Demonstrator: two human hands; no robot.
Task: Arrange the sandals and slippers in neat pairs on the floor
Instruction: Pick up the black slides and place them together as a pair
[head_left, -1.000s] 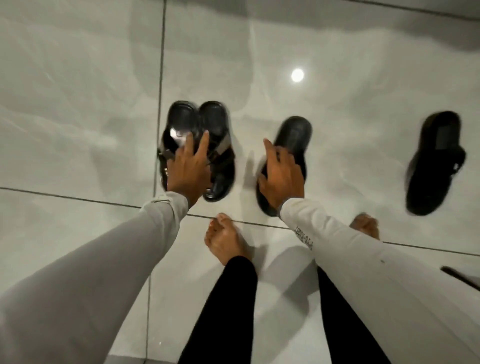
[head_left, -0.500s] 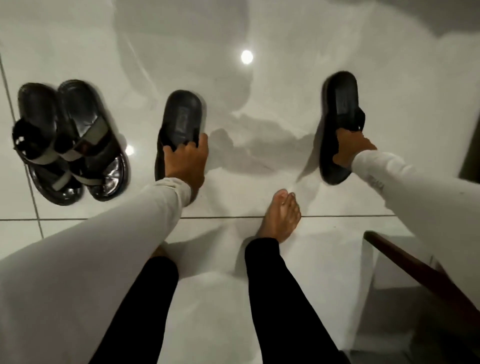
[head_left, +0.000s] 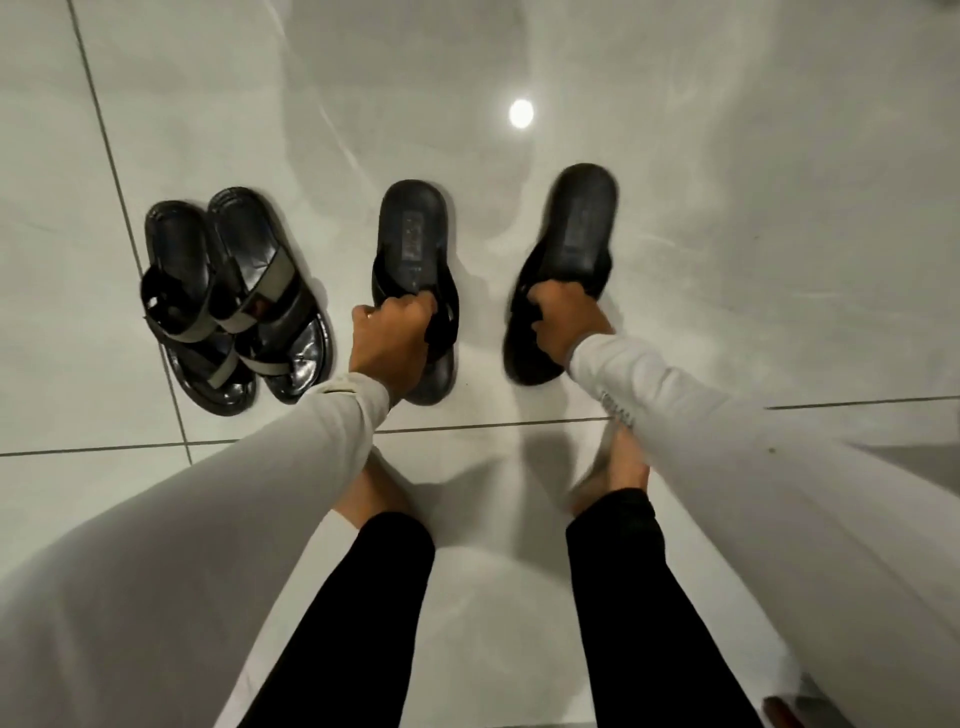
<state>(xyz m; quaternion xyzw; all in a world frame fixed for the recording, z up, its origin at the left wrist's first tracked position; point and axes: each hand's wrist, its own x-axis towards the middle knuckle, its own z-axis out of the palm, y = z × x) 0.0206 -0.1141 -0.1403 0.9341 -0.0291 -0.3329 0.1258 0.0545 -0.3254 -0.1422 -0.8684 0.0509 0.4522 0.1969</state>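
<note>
The glossy pale tiled floor (head_left: 727, 208), crossed by dark grout lines, carries a pair of strapped black sandals (head_left: 234, 301) side by side and touching at the left. Right of them lies a black slipper (head_left: 413, 234), and further right a second black slipper (head_left: 576, 228), well apart. Two bare feet (head_left: 371, 488) stand nearer.

Two black strapped sandals (head_left: 234, 301) with grey bands lie side by side on the floor, touching, heels pointing away, beside a tile seam. To their right, a plain black slipper (head_left: 415, 280) lies flat on the same tile. Its mate (head_left: 563, 265), further right and apart, tilts leftward at the toe end, blurred.
</note>
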